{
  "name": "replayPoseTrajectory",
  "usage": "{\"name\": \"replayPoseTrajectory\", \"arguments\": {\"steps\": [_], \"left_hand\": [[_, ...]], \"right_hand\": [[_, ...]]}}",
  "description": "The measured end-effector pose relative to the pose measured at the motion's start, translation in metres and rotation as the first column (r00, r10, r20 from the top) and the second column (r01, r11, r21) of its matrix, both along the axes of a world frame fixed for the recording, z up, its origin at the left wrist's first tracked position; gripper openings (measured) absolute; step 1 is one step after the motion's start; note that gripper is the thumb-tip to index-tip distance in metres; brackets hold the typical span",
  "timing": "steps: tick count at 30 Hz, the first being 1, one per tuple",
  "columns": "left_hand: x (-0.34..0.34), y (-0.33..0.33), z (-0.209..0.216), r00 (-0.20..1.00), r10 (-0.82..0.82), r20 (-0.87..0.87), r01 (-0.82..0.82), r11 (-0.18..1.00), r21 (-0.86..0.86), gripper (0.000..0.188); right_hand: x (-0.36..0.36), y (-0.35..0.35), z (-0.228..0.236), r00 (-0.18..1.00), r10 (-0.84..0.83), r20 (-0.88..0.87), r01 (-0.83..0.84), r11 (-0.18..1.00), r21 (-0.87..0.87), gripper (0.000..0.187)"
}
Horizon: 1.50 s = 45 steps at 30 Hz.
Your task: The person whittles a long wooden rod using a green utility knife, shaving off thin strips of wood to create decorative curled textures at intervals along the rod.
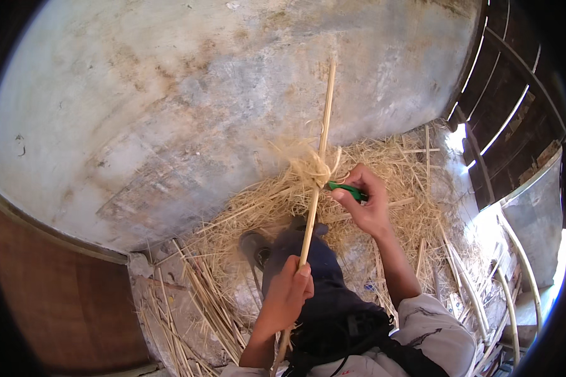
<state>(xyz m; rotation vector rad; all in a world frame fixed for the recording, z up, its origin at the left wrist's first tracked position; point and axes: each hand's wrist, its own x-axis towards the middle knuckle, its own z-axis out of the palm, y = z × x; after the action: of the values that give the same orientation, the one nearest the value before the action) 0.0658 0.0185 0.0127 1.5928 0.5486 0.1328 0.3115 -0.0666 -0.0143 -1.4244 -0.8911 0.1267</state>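
Note:
A long pale bamboo strip (pixel 326 119) slants up and away from me, its far end near the wall. My left hand (pixel 287 292) is closed around its lower part, and the near end runs on past my wrist. My right hand (pixel 366 198) grips a small green-handled knife (pixel 349 191) against the strip's right side, about midway along. The knife's blade is hidden. Curled shavings (pixel 311 168) bunch around the strip just above the knife, partly blurred.
A stained, pale wall (pixel 233 113) rises in front. Loose shavings (pixel 396 166) cover the floor at its foot. Cut strips (pixel 201 295) lie at the left, longer poles (pixel 468 289) at the right. My dark-clothed leg (pixel 324 276) and a grey shoe (pixel 254 248) are below the strip.

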Motion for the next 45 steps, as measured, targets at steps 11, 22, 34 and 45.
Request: {"name": "replayPoseTrajectory", "arguments": {"steps": [11,22,34,45], "left_hand": [[-0.012,0.052,-0.002,0.962,-0.077,0.264,0.217,0.801,-0.558,0.052],[0.017,0.095,0.049,0.887,-0.46,0.027,0.46,0.883,-0.092,0.063],[-0.021,0.164,-0.027,0.985,-0.172,0.014,0.161,0.944,0.287,0.065],[-0.022,0.109,-0.081,0.986,-0.148,0.075,0.093,0.866,0.492,0.031]], "right_hand": [[-0.035,-0.023,0.001,0.935,0.215,-0.283,-0.195,0.976,0.098,0.023],[-0.063,0.022,0.031,0.9,0.281,-0.334,-0.248,0.959,0.137,0.034],[0.044,0.014,0.017,0.848,-0.018,-0.53,0.174,0.953,0.246,0.03],[0.023,0.011,-0.005,0.852,-0.028,-0.523,0.173,0.957,0.231,0.026]]}}
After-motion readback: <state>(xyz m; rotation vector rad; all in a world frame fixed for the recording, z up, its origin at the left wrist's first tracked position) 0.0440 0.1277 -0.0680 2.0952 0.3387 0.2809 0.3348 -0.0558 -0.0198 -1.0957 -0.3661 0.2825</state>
